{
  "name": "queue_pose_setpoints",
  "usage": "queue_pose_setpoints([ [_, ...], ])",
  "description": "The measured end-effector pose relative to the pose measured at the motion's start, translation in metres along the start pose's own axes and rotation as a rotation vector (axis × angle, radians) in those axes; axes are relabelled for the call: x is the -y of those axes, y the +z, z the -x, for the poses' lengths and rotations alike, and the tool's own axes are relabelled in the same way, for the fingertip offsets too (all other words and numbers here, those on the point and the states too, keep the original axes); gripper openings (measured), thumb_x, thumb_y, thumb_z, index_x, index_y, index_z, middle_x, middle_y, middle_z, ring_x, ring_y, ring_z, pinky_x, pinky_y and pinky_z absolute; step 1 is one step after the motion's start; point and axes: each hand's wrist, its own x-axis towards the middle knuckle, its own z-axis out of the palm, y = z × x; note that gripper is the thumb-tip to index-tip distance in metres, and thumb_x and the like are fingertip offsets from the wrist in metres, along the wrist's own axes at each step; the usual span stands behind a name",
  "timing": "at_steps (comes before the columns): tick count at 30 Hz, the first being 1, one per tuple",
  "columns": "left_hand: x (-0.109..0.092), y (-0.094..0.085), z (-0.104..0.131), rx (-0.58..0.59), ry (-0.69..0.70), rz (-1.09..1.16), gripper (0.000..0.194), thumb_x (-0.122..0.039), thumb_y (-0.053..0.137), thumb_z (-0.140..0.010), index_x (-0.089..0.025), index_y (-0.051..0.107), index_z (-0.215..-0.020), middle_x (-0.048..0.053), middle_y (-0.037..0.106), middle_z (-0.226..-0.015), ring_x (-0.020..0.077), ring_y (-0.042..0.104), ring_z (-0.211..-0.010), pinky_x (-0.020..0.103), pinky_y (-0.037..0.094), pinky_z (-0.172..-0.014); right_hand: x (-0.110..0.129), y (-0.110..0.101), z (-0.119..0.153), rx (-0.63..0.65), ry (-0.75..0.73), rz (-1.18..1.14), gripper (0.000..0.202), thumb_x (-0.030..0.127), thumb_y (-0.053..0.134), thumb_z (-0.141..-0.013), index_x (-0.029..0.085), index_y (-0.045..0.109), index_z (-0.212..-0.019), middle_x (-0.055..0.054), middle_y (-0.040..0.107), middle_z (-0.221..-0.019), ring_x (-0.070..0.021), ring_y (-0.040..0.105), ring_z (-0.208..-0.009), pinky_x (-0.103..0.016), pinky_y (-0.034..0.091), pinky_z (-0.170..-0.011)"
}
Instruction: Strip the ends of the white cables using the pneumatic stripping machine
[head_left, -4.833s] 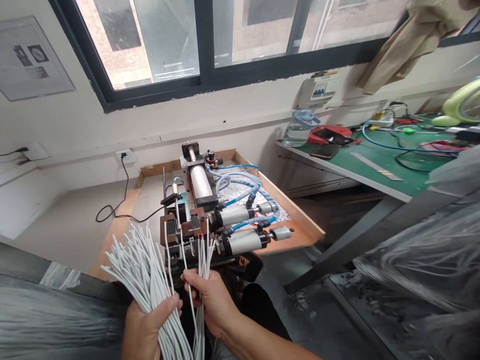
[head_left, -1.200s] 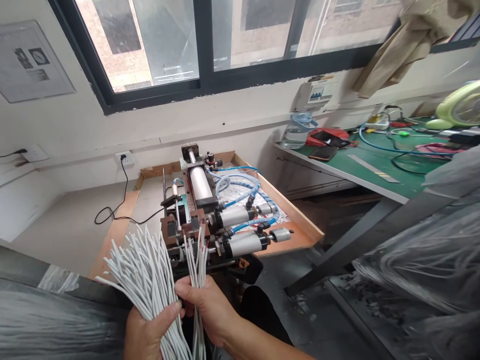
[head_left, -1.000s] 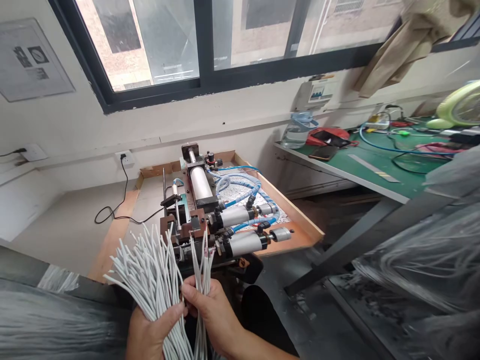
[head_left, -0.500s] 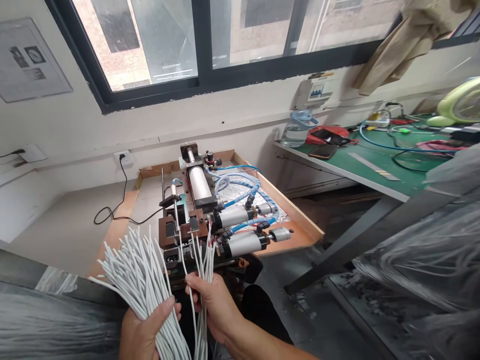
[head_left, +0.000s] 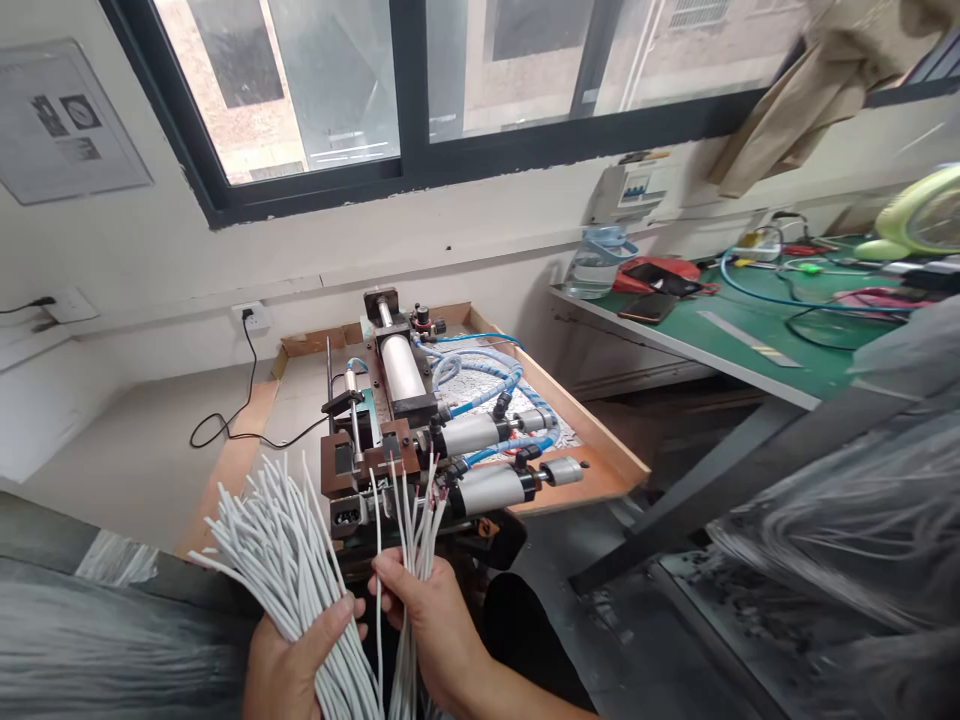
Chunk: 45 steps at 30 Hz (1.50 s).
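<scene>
Pinching one white cable [head_left: 378, 535] in my right hand [head_left: 431, 610] before the pneumatic machine [head_left: 412, 405], I also hold there a small bunch [head_left: 421, 545], red-tipped and already bared, while most, apparently unstripped, sit in the thick bunch [head_left: 289, 560] my left hand [head_left: 296, 655] grips.

Machine [head_left: 401, 370] at twelve, gap at two
From the right hand [head_left: 426, 605], silver cylinders [head_left: 491, 488] block one o'clock; white wires [head_left: 281, 540] in the left hand [head_left: 300, 650] crowd ten. A passage opens between wooden tray [head_left: 577, 422] and green table [head_left: 681, 332].
</scene>
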Motion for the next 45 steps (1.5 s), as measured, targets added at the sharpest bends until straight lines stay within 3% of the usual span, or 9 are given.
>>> queue_pose_setpoints([
  [9, -0.008, 0.006, 0.002, -0.077, 0.008, 0.044, 0.030, -0.018, 0.074, -0.044, -0.011, 0.060, -0.070, 0.004, 0.064, -0.059, 0.0206, 0.059, -0.054, 0.034, 0.049, -0.055, 0.004, 0.006, -0.017, -0.043, 0.176, -0.096, 0.019, 0.025, 0.065, -0.053, 0.010, 0.053, -0.054, 0.002, 0.049, -0.044, -0.0045, 0.035, -0.039, -0.018, 0.022, -0.040],
  [16, -0.003, 0.005, 0.002, 0.065, 0.054, -0.022, 0.026, -0.022, 0.071, -0.049, -0.011, 0.061, -0.070, 0.005, 0.063, -0.059, 0.0191, 0.057, -0.055, 0.033, 0.046, -0.056, 0.006, 0.007, -0.006, 0.218, 0.201, -0.078, 0.027, 0.033, 0.069, -0.053, 0.011, 0.057, -0.062, 0.002, 0.049, -0.046, -0.0078, 0.041, -0.040, -0.022, 0.031, -0.042],
  [19, -0.001, 0.003, 0.002, 0.113, 0.072, -0.049, 0.024, -0.023, 0.071, -0.051, -0.011, 0.063, -0.070, 0.007, 0.065, -0.065, 0.0208, 0.058, -0.062, 0.034, 0.046, -0.061, 0.004, 0.004, 0.001, 0.136, 0.066, -0.054, 0.025, 0.033, 0.067, -0.057, 0.011, 0.057, -0.058, 0.002, 0.047, -0.045, -0.0064, 0.039, -0.041, -0.020, 0.030, -0.044],
  [21, 0.000, 0.001, 0.002, 0.081, 0.033, -0.019, 0.023, -0.023, 0.071, -0.051, -0.010, 0.063, -0.068, 0.008, 0.065, -0.065, 0.0227, 0.059, -0.065, 0.036, 0.046, -0.065, 0.003, 0.000, 0.004, 0.093, 0.022, -0.015, 0.024, 0.033, 0.065, -0.061, 0.010, 0.058, -0.060, 0.001, 0.050, -0.047, -0.0063, 0.040, -0.042, -0.020, 0.028, -0.044],
  [26, 0.000, 0.001, 0.001, -0.033, -0.080, 0.040, 0.026, -0.020, 0.072, -0.048, -0.009, 0.064, -0.070, 0.010, 0.067, -0.068, 0.0269, 0.061, -0.069, 0.037, 0.047, -0.066, -0.001, -0.006, -0.001, 0.056, 0.065, 0.043, 0.021, 0.031, 0.063, -0.061, 0.010, 0.060, -0.061, 0.000, 0.051, -0.049, -0.0062, 0.039, -0.043, -0.019, 0.026, -0.045],
  [33, 0.001, 0.003, 0.002, -0.043, 0.044, -0.012, 0.028, -0.021, 0.072, -0.046, -0.011, 0.062, -0.071, 0.005, 0.064, -0.057, 0.0207, 0.058, -0.050, 0.032, 0.047, -0.050, 0.002, -0.002, -0.010, 0.065, 0.173, 0.013, 0.020, 0.029, 0.063, -0.058, 0.010, 0.059, -0.061, 0.002, 0.047, -0.046, -0.0060, 0.038, -0.041, -0.019, 0.025, -0.043],
  [37, 0.000, 0.004, 0.003, 0.041, 0.135, 0.011, 0.029, -0.019, 0.071, -0.049, -0.013, 0.064, -0.076, 0.005, 0.066, -0.071, 0.0219, 0.060, -0.068, 0.033, 0.046, -0.066, 0.005, 0.003, -0.004, 0.221, 0.193, -0.005, 0.022, 0.030, 0.067, -0.054, 0.011, 0.058, -0.058, 0.003, 0.047, -0.044, -0.0072, 0.039, -0.042, -0.021, 0.029, -0.045],
  [40, -0.001, 0.003, 0.003, 0.080, 0.152, 0.021, 0.031, -0.019, 0.071, -0.048, -0.014, 0.064, -0.078, 0.005, 0.067, -0.077, 0.0240, 0.059, -0.078, 0.034, 0.044, -0.073, 0.003, 0.003, 0.000, 0.137, 0.101, -0.003, 0.024, 0.031, 0.070, -0.052, 0.011, 0.058, -0.058, 0.003, 0.047, -0.045, -0.0069, 0.038, -0.042, -0.021, 0.029, -0.045],
  [45, 0.001, -0.001, 0.000, 0.005, 0.047, -0.020, 0.026, -0.020, 0.072, -0.047, -0.011, 0.062, -0.070, 0.006, 0.065, -0.062, 0.0222, 0.059, -0.058, 0.035, 0.047, -0.059, -0.004, -0.003, 0.000, -0.013, 0.005, 0.008, 0.022, 0.031, 0.065, -0.061, 0.010, 0.058, -0.060, 0.000, 0.052, -0.051, -0.0077, 0.040, -0.046, -0.021, 0.030, -0.048],
])
